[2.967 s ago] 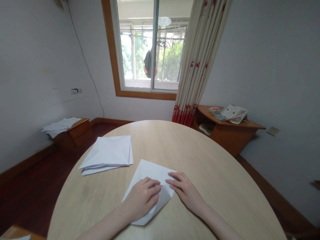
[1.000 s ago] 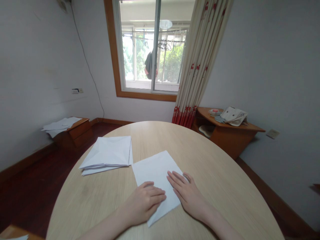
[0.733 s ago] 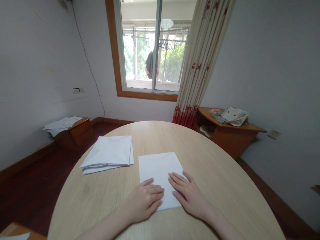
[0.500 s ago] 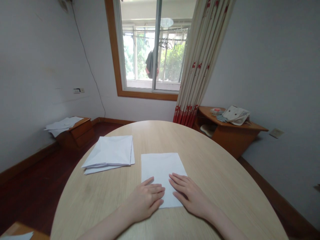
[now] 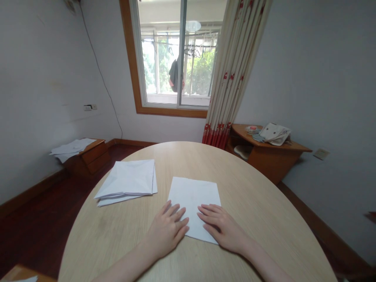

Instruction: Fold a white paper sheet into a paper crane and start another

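A folded white sheet of paper lies flat on the round wooden table in front of me. My left hand rests on its near left corner, fingers stretched out and flat. My right hand presses flat on its near right part, fingers extended toward the left. Neither hand grips anything. A stack of folded white papers lies to the left of the sheet, apart from both hands.
A low wooden cabinet with loose papers stands by the left wall. A corner shelf with a cloth bag and small items stands at the right. Window and a patterned curtain are behind the table.
The sheet was a diamond with a flap under my hands; it has turned clockwise to lie nearly square. Both hands stayed flat on its near edge and shifted slightly.
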The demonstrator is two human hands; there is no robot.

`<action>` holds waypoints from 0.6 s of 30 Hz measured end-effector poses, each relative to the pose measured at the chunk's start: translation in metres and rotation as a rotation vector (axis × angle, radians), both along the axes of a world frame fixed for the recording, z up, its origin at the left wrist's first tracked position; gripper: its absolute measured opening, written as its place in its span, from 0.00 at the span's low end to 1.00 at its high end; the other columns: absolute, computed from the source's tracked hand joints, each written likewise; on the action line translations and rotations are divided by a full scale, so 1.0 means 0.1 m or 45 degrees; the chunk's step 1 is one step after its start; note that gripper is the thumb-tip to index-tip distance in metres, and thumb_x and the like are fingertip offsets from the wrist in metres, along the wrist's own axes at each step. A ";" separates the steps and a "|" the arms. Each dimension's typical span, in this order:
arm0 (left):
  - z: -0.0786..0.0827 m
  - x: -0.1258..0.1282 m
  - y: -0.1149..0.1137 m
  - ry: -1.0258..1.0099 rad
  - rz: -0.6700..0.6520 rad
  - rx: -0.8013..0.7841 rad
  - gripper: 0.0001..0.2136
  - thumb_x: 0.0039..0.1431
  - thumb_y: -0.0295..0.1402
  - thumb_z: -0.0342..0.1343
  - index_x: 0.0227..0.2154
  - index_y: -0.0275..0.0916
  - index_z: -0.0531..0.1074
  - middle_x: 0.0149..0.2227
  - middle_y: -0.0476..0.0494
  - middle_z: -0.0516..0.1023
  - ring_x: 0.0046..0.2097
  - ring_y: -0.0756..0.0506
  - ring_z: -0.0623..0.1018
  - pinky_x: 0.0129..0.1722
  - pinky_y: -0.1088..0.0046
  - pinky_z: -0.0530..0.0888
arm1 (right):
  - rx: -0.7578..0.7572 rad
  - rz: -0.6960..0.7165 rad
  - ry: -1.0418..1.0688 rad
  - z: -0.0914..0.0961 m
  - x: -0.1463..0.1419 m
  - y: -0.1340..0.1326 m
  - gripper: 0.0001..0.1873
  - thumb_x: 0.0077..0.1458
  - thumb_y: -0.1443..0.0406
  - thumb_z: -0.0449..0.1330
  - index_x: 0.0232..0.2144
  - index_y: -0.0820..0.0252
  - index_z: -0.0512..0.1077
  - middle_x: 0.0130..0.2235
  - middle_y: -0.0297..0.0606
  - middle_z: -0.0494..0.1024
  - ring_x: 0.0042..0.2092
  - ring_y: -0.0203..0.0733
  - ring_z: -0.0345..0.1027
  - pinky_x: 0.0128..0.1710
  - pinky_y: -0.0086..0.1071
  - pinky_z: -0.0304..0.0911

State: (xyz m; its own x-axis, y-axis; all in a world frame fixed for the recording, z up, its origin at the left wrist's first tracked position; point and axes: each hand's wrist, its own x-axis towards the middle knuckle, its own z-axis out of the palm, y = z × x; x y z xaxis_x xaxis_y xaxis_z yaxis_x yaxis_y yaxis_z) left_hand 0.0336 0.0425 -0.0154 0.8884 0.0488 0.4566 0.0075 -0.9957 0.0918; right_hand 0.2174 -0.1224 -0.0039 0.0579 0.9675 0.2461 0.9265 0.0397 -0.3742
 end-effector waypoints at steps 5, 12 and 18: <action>0.00 0.01 0.00 0.008 0.066 0.030 0.12 0.65 0.38 0.49 0.45 0.44 0.75 0.51 0.46 0.75 0.53 0.38 0.71 0.57 0.51 0.61 | -0.019 0.018 0.018 0.03 -0.02 0.01 0.20 0.61 0.64 0.53 0.55 0.50 0.67 0.57 0.38 0.70 0.59 0.47 0.60 0.59 0.50 0.53; 0.01 0.01 0.04 0.013 0.145 0.056 0.16 0.64 0.43 0.50 0.45 0.40 0.74 0.51 0.42 0.75 0.54 0.36 0.70 0.57 0.50 0.61 | -0.051 0.077 0.040 0.06 -0.03 0.01 0.18 0.61 0.63 0.53 0.54 0.49 0.68 0.56 0.37 0.70 0.59 0.47 0.61 0.60 0.52 0.50; -0.01 0.01 0.08 0.001 0.224 0.056 0.16 0.64 0.43 0.50 0.46 0.40 0.74 0.52 0.41 0.74 0.54 0.36 0.70 0.56 0.50 0.62 | -0.081 0.114 0.052 0.09 -0.07 0.01 0.17 0.62 0.62 0.52 0.53 0.48 0.69 0.55 0.37 0.72 0.59 0.46 0.60 0.61 0.52 0.49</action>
State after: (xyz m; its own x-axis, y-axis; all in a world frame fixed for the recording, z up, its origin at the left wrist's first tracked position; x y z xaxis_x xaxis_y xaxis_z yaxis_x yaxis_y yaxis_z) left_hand 0.0346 0.0502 -0.0164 0.8682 0.1839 0.4608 0.1823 -0.9820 0.0484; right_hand 0.2105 -0.1214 0.0050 -0.0211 0.9829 0.1831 0.9042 0.0969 -0.4160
